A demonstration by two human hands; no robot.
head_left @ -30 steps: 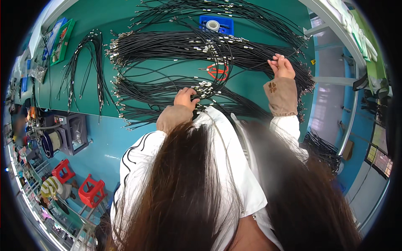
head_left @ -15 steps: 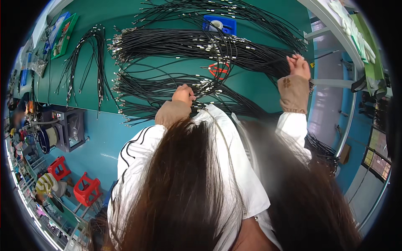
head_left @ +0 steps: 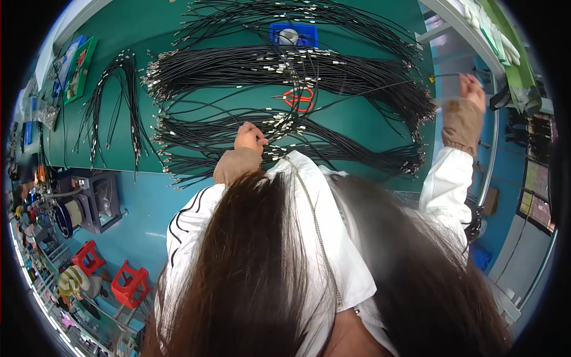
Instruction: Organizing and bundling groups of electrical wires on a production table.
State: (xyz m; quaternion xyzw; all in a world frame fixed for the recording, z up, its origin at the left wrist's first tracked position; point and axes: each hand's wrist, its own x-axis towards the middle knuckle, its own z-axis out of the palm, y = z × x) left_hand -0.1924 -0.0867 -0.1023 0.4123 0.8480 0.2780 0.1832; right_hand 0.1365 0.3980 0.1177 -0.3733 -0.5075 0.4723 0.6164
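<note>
Cable [head_left: 380, 89]: thin, black, pulled taut
Right hand [head_left: 473, 88]: raised, pinching cable
Left hand [head_left: 250, 138]: fingers curled on bundle [head_left: 297, 128]

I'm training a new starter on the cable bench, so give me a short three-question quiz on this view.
1. True or false: the right hand is raised off the green table, pulling a single black cable.
2. Where does the left hand rest? A) on the cable bundles B) on the blue tray C) on the red-handled scissors
3. Fill in: the scissors lie ____ the cable bundles.

Key: 1 true; 2 A; 3 among.
</note>
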